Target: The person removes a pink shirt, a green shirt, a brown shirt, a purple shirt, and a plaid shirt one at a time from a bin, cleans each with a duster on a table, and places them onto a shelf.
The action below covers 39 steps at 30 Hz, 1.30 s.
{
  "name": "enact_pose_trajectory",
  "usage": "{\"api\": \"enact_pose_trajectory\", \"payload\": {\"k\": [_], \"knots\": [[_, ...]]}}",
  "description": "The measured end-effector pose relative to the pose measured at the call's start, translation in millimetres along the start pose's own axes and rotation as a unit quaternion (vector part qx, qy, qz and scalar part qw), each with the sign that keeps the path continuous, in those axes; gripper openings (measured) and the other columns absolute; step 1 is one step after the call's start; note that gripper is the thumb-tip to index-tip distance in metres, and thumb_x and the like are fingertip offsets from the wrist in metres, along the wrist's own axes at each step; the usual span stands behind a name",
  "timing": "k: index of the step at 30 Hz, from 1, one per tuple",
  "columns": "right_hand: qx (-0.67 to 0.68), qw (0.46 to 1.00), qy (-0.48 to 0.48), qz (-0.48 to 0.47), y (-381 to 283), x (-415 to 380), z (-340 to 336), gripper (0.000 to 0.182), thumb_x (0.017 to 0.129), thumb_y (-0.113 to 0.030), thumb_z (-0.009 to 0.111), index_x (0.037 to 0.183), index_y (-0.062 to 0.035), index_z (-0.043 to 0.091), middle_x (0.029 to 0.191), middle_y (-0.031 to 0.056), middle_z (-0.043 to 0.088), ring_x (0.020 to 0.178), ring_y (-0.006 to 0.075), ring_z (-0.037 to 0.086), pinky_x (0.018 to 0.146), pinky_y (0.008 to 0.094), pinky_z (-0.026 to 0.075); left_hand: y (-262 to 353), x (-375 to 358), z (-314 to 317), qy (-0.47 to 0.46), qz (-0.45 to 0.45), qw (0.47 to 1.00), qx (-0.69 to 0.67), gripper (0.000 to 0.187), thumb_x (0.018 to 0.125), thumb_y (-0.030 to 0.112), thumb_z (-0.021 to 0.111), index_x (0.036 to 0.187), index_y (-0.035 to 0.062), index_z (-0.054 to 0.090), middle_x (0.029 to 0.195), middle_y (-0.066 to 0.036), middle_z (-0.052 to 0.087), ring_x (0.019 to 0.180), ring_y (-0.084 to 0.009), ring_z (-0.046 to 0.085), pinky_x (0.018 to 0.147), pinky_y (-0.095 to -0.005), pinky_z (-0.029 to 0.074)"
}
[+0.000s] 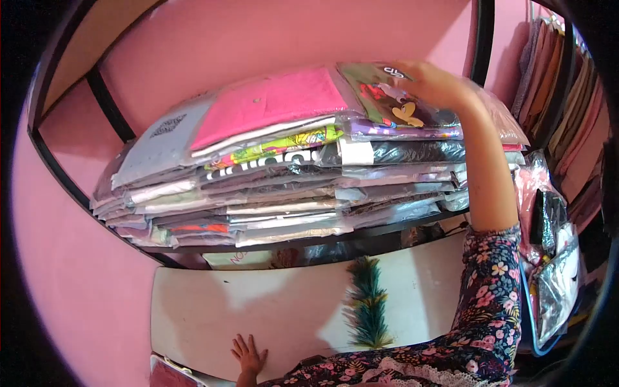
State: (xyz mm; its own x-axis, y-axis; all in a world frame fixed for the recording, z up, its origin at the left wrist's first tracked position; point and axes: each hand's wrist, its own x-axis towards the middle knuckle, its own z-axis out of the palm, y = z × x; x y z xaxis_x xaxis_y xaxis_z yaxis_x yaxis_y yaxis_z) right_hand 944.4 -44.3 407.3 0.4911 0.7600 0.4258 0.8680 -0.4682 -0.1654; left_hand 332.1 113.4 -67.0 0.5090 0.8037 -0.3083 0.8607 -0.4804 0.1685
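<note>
Touching a shiny, cartoon-printed package (390, 100)

On the pale flat package (238, 259) under the shelf (284, 246), slanted letters look like "NOS". Bold white lettering on the black folded garment in clear plastic (267, 174) is partly covered; the olive-brown plastic-wrapped garment's (401, 106) white mark is illegible.

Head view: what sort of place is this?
Probably a clothing shop or garment stockroom: plastic-wrapped folded garments are stacked on a black-framed shelf, and more clothes hang in a row at the right.
</note>
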Motion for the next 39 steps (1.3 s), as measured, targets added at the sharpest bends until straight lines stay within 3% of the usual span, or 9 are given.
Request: {"api": "enact_pose_trajectory", "payload": {"k": [2, 15, 18, 20, 21, 22, 25, 30, 39], "knots": [[0.048, 0.986, -0.136, 0.077, -10.3, -12.7, 9.5, 0.049, 0.089, -0.027, 0.052, 0.135, -0.0139, 0.042, 0.131, 0.02, 0.046, 0.125, 0.0339, 0.04, 0.103, 0.0406, 0.032, 3.7, -4.3, -3.8, -0.012, -0.003, 1.0, -0.004, 0.086, 0.077, 0.051, 0.06, 0.143, 0.0137, 0.02, 0.149, -0.024, -0.002, 0.136, -0.0447, -0.005, 0.102, -0.0652, 0.001], [-0.01, 0.977, 0.007, -0.213, -1.2, -24.8, 54.4, 0.045, 0.081, 0.001, 0.044, 0.124, -0.0092, 0.052, 0.13, 0.015, 0.048, 0.114, 0.0333, 0.049, 0.096, 0.0385, 0.039, -9.2, 6.5, 13.0, 0.062, 0.038, 0.997, -0.022, 0.08, 0.079, 0.059, 0.053, 0.143, 0.02, 0.023, 0.149, -0.022, 0.005, 0.135, -0.0472, 0.005, 0.099, -0.0696, 0.007], [-0.154, 0.985, -0.048, -0.068, -18.7, -20.0, 38.5, 0.042, 0.084, -0.006, 0.044, 0.125, -0.0031, 0.049, 0.133, 0.0172, 0.044, 0.123, 0.0349, 0.041, 0.101, 0.0367, 0.034, -5.3, 7.0, 11.6, 0.09, 0.045, 0.995, -0.013, 0.079, 0.079, 0.061, 0.051, 0.143, 0.0235, 0.025, 0.149, -0.021, 0.007, 0.136, -0.0453, 0.006, 0.1, -0.0688, 0.009], [-0.091, 0.971, 0.075, -0.209, 51.2, -8.4, 64.8, 0.049, 0.089, -0.017, 0.048, 0.136, -0.0036, 0.037, 0.137, 0.0164, 0.04, 0.13, 0.0269, 0.035, 0.106, 0.0351, 0.028, -3.4, 5.8, 7.6, 0.069, 0.035, 0.996, -0.032, 0.079, 0.08, 0.063, 0.049, 0.144, 0.0251, 0.022, 0.149, -0.02, 0.007, 0.136, -0.0449, 0.006, 0.099, -0.0698, 0.01], [0.347, 0.928, 0.075, -0.109, 96.7, -1.5, 92.9, 0.05, 0.092, -0.018, 0.042, 0.139, -0.005, 0.031, 0.142, 0.0137, 0.033, 0.131, 0.0239, 0.03, 0.108, 0.0366, 0.026, -4.9, 7.8, 8.4, 0.066, 0.041, 0.996, -0.037, 0.079, 0.08, 0.062, 0.049, 0.144, 0.0249, 0.021, 0.149, -0.02, 0.007, 0.136, -0.0447, 0.005, 0.099, -0.0697, 0.01], [0.397, 0.897, 0.069, -0.179, 79.7, -11.2, 92.2, 0.051, 0.095, -0.023, 0.041, 0.141, -0.0074, 0.028, 0.146, 0.0106, 0.027, 0.134, 0.0238, 0.026, 0.109, 0.0373, 0.024, -7.7, 5.5, 9.8, 0.063, 0.044, 0.996, -0.055, 0.081, 0.079, 0.057, 0.054, 0.144, 0.0247, 0.019, 0.149, -0.02, 0.007, 0.136, -0.0444, 0.004, 0.099, -0.0698, 0.01], [-0.014, 0.943, 0.178, -0.279, 3.5, -69.9, 78.6, 0.044, 0.097, -0.027, 0.038, 0.135, -0.005, 0.04, 0.138, 0.0125, 0.042, 0.13, 0.025, 0.035, 0.108, 0.0377, 0.027, -11.4, -4.6, -8.1, 0.044, 0.055, 0.991, -0.114, 0.063, 0.079, 0.041, 0.062, 0.134, 0.0195, 0.04, 0.147, -0.019, 0.017, 0.135, -0.0421, 0.014, 0.103, -0.0627, 0.017], [0.288, 0.95, -0.028, -0.116, -72.6, -156.5, 124.8, 0.042, 0.097, -0.025, 0.04, 0.133, -0.0035, 0.042, 0.133, 0.0132, 0.046, 0.122, 0.0229, 0.044, 0.102, 0.0346, 0.033, -70.4, -48.0, -16.7, 0.12, 0.144, 0.96, -0.208, 0.04, 0.082, 0.025, 0.062, 0.119, 0.0157, 0.055, 0.14, -0.017, 0.035, 0.131, -0.0389, 0.029, 0.106, -0.0489, 0.026], [0.463, 0.86, -0.188, 0.101, -235.3, -283.7, 276.3, 0.04, 0.09, -0.023, 0.052, 0.126, -0.0055, 0.049, 0.116, 0.01, 0.056, 0.1, 0.0211, 0.055, 0.087, 0.0325, 0.043, -277.3, -190.9, -101.5, 0.514, -0.174, 0.818, -0.189, 0.031, 0.079, 0.011, 0.062, 0.109, 0.0098, 0.061, 0.124, -0.016, 0.052, 0.118, -0.034, 0.046, 0.101, -0.0405, 0.035]]}}
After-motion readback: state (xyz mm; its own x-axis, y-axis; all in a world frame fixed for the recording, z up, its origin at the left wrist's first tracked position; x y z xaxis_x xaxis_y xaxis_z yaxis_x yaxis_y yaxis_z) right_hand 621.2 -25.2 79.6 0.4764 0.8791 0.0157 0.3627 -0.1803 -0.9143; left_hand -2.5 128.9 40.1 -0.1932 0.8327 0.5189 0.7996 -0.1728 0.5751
